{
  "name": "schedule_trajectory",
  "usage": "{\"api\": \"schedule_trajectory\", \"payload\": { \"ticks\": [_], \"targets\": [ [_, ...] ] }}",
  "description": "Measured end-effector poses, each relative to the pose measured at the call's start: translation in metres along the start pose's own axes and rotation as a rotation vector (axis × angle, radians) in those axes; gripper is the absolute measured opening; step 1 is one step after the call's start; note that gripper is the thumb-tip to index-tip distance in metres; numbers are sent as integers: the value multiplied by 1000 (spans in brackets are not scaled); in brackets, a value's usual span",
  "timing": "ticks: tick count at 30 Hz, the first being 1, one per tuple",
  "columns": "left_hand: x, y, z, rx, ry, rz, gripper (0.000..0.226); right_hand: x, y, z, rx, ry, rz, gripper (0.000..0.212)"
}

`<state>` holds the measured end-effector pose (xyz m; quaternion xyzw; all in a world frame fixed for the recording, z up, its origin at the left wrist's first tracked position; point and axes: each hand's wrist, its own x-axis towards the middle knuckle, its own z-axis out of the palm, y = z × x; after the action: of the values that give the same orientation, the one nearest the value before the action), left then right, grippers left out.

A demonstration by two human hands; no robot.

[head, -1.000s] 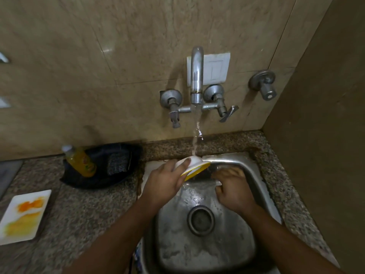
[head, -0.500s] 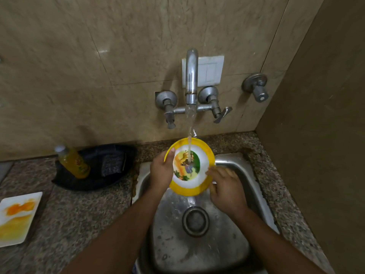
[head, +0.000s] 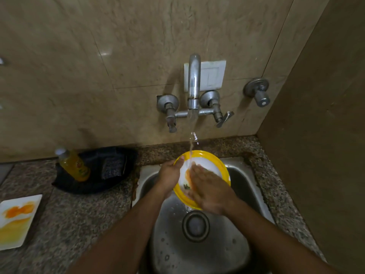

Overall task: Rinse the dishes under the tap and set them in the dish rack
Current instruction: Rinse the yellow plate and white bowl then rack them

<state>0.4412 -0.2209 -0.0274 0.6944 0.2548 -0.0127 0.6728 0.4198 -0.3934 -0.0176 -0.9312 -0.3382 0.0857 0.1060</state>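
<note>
Under the tap (head: 194, 84), the left hand (head: 170, 176) is gripping the slippery yellow-rimmed plate's (head: 212, 158) rim while the right hand's (head: 210, 189) flat, open fingers are rubbing its face.

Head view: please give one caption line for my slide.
Left hand holds round yellow-rimmed plate under running tap; right hand rubs it.

Yellow-rimmed plate (head: 214, 161) under running tap (head: 193, 84), left hand (head: 169, 176) gripping, right hand (head: 210, 189) flat.

The right hand (head: 209, 188) has moved from the rim onto the yellow-rimmed plate's (head: 215, 161) face, fingers flat.
</note>
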Motion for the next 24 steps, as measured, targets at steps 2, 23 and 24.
{"api": "schedule_trajectory", "payload": {
  "ticks": [2, 23, 24],
  "targets": [
    [4, -1, 2, 21, -13, -9, 66, 9, -6, 0, 54, -43, 34, 111],
    [-4, 29, 13, -175, 58, 73, 35, 18, -19, -8, 106, 22, -87, 83],
    [-2, 30, 10, -196, 59, 84, 33, 11, -15, -10, 114, 5, -136, 79]
  ]
}}
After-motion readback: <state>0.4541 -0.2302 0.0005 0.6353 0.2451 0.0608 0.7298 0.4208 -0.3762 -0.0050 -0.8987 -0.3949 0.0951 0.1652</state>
